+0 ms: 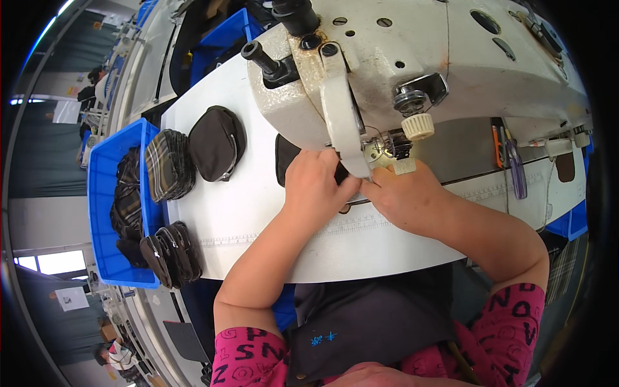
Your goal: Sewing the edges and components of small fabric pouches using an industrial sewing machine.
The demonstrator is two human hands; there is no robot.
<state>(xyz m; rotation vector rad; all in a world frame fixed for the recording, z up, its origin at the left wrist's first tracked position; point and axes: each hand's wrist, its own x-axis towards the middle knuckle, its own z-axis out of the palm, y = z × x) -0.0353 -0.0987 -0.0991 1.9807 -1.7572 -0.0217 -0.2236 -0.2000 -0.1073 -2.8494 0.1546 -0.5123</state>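
A white sewing machine (pixel 387 58) stands over the white table, its needle area partly covered by my hands. Under it lies a dark fabric piece (pixel 284 160), showing at the left of my left hand and between both hands. My left hand (pixel 314 187) presses and grips this piece, thumb toward the needle. Close by on the right, my right hand (pixel 406 193) has its fingers curled at the piece's near edge beside the presser foot. The two thumbs almost meet. Most of the fabric and several fingertips are hidden.
At the left are a dark zipped pouch (pixel 216 143), a plaid stack (pixel 170 165), a stack of dark pouches (pixel 171 255) and a blue bin (pixel 122 280) holding plaid pieces. A purple-handled screwdriver (pixel 516 169) lies at the right. Ruler markings (pixel 258 233) run along the table.
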